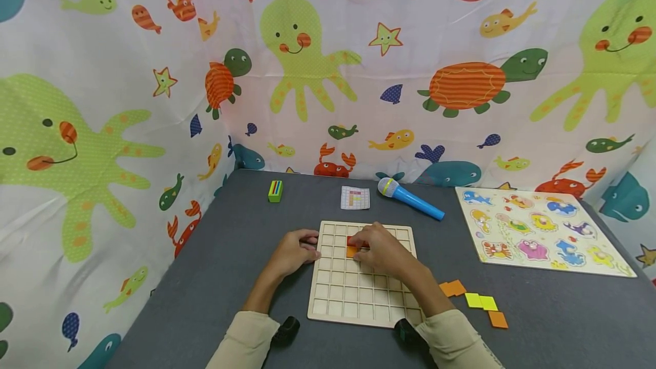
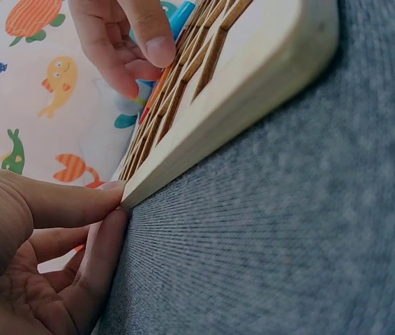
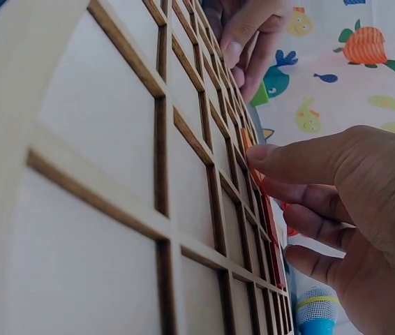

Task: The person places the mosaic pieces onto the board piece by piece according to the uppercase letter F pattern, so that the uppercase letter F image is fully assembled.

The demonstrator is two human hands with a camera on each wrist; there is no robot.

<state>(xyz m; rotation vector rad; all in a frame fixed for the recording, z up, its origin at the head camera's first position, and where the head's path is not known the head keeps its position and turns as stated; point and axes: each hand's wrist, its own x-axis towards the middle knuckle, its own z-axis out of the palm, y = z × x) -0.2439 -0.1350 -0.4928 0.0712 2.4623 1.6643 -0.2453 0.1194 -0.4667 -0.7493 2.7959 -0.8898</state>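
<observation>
My left hand (image 1: 293,253) pinches the left edge of a wooden grid board (image 1: 328,306) between thumb and fingers, plain in the left wrist view. Over the board's upper middle, my right hand (image 1: 381,249) has its fingertips at the tiles in the grid. An orange tile (image 1: 351,251) and a red tile (image 1: 351,240) lie there, partly covered by that hand. In the right wrist view, the right thumb (image 3: 264,155) touches the orange tile, and the other fingers are loosely bent beside the red pieces (image 3: 271,223).
Loose orange tiles (image 1: 453,288) and yellow tiles (image 1: 480,301) lie right of the board. Behind it are a small patterned card (image 1: 355,198), a blue toy microphone (image 1: 417,203) and a green box (image 1: 275,191) of coloured sticks. A sea-animal puzzle (image 1: 543,232) lies at the right.
</observation>
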